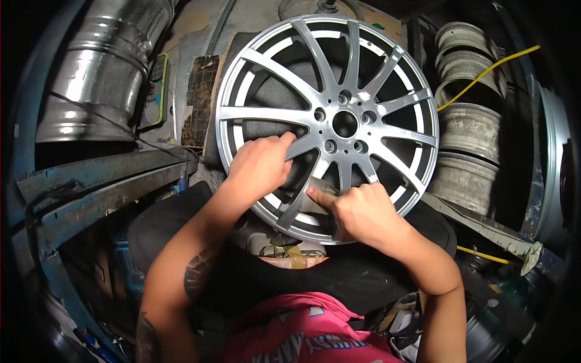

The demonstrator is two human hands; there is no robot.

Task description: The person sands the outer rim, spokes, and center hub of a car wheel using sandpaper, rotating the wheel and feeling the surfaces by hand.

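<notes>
A silver multi-spoke wheel rim (330,124) lies face up in front of me, its lower edge above my lap. My left hand (263,163) is closed around a spoke at the lower left, with the fingers curled over it. Under the fingers of my right hand (363,209) is a thin greyish sheet (318,192), pressed against a lower spoke. The index finger points left along the sheet, and the other fingers are bent. The centre hole and bolt holes of the rim are uncovered.
Stacked worn rims (469,127) stand at the right, with a yellow hose (490,69) across them. Shiny metal barrels (100,78) are at the upper left. Blue metal frame bars (109,175) run along the left. A green-edged item (156,91) lies beside the barrels.
</notes>
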